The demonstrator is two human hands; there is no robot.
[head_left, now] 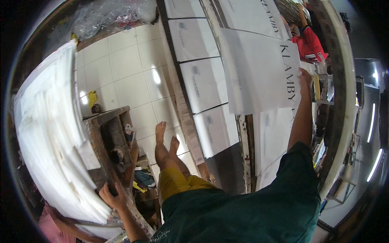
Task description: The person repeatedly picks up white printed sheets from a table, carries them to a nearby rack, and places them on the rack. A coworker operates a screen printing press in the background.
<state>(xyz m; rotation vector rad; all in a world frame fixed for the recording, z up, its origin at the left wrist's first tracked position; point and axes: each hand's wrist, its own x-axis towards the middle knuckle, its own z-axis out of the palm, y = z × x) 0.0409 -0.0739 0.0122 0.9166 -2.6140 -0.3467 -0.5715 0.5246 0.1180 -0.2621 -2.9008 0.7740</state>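
My right hand [306,77] grips the right edge of a thin white sheet [259,73] with large dark lettering. The sheet lies or hovers over other printed white sheets on the right-hand table; its lower edge hangs free and slightly see-through. My left hand [114,197] is low on the left, thumb and fingers apart, with no sheet in it. It is beside the near edge of a large, fanned stack of white sheets [48,129]. Whether its fingertips touch the stack I cannot tell.
A row of printed white sheets [202,83] lies along a long dark-edged table. Between table and stack is a tiled floor [121,69], with a wooden shelf unit [117,137] beside the stack. Clear plastic wrap [115,18] lies far left. People in red [308,44] and pink [54,224] are nearby.
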